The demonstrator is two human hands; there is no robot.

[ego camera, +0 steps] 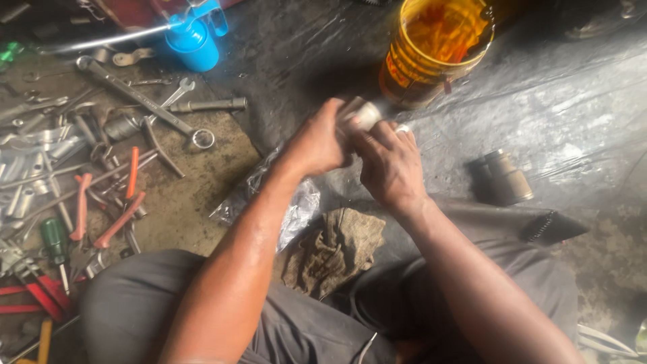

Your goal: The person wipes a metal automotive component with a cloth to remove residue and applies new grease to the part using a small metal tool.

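Both my hands meet over the dark plastic sheet, in front of my knees. My left hand (pixel 317 143) grips a small pale cylindrical part (pixel 364 114) from the left. My right hand (pixel 389 164) closes around the same part from below and the right. Only the part's light end shows between my fingers; the rest is hidden. A dirty brown rag (pixel 335 249) lies on the ground just below my hands, beside a crumpled clear plastic bag (pixel 296 205).
A yellow bucket (pixel 435 50) stands behind my hands. A metal cylinder (pixel 507 176) lies to the right. Wrenches (pixel 145 101), orange-handled pliers (pixel 118 219), a green screwdriver (pixel 54 239) and sockets are spread at left. A blue oil can (pixel 192 37) stands at the top left.
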